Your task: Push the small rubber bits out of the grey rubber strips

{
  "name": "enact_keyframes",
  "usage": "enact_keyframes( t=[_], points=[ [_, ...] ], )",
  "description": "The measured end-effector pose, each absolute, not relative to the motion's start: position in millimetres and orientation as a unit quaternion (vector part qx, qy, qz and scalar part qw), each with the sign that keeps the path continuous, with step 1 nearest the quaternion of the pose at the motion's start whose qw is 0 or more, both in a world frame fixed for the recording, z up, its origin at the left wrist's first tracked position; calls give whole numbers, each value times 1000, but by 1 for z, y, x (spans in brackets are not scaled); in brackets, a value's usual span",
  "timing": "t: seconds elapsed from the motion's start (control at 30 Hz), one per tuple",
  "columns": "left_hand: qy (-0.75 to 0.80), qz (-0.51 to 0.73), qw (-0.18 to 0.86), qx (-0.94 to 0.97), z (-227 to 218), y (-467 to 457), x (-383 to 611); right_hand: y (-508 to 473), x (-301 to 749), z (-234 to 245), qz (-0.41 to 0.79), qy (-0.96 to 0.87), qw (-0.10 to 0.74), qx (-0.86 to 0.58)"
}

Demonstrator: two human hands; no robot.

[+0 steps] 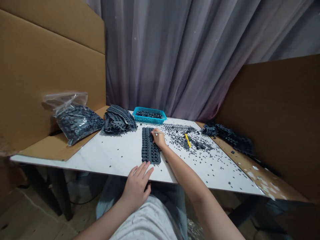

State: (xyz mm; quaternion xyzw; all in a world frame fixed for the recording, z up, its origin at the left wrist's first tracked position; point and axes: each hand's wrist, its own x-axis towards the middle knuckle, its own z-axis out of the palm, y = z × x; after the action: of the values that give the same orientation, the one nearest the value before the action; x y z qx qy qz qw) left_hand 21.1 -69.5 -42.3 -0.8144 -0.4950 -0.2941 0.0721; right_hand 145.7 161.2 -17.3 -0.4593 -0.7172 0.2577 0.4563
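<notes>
A dark grey rubbery sheet (150, 153) with rows of round, holed pieces lies lengthwise on the white table in front of me. My right hand (158, 138) is closed around a thin, light-coloured stick-like tool (158, 132) over the sheet's upper right part. The tool's tip is too small to make out. At the sheet's near edge, my left hand (138, 181) rests with its fingers stretched out; the fingertips are at or touching that edge, and the palm holds nothing.
Small dark bits litter the table's right side around a yellow tool (188, 140) and a perforated sheet (178, 128). Behind stand a blue basket (150, 120) of dark pieces and a sheet pile (118, 120). A filled plastic bag (77, 121) leans left. Cardboard walls (275, 116) flank the table.
</notes>
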Motion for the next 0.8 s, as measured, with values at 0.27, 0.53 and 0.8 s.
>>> enact_keyframes(
  t=[0.27, 0.53, 0.8],
  points=[
    [-495, -297, 82, -812, -45, -68, 21, 160, 155, -12, 300, -646, 515, -477],
    [-494, -295, 91, -813, -44, -69, 21, 169, 150, -4, 305, -719, 440, -443],
    [-493, -293, 94, -814, -45, -68, 21, 175, 148, -9, 296, -752, 412, -421]
  ],
)
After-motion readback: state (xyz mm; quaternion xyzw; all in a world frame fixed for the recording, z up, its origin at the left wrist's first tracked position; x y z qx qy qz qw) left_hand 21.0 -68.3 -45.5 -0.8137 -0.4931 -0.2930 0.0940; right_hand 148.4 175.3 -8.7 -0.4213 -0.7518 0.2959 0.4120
